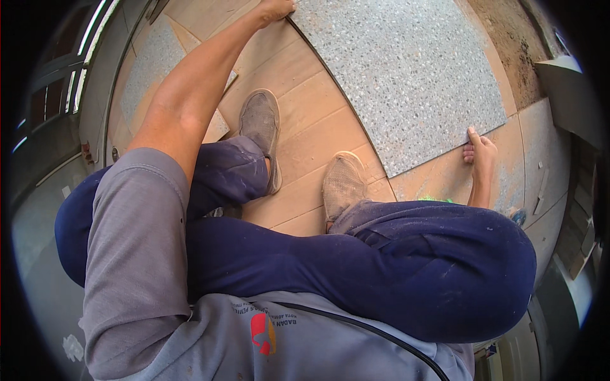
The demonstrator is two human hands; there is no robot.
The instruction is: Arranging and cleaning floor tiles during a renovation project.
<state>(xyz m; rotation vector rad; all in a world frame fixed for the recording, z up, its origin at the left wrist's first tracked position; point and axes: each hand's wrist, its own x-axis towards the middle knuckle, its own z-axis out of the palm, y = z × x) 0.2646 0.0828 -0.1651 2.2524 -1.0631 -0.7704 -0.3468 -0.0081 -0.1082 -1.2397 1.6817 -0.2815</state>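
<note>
The speckled grey tile (406,70) lies over the tan floor (305,127), long axis running away, leaning left; right hand (483,153) pinching its near edge, left hand (277,8) well apart at its left edge, grip unclear

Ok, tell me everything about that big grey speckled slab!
The pale grey slab looks like stone tile, with white and dark chips and a dark left edge. Its top leaves the picture. It's over the tan plank floor; I can't tell if they touch. The bare left hand holds its left edge, the bare right hand its near edge.
</note>
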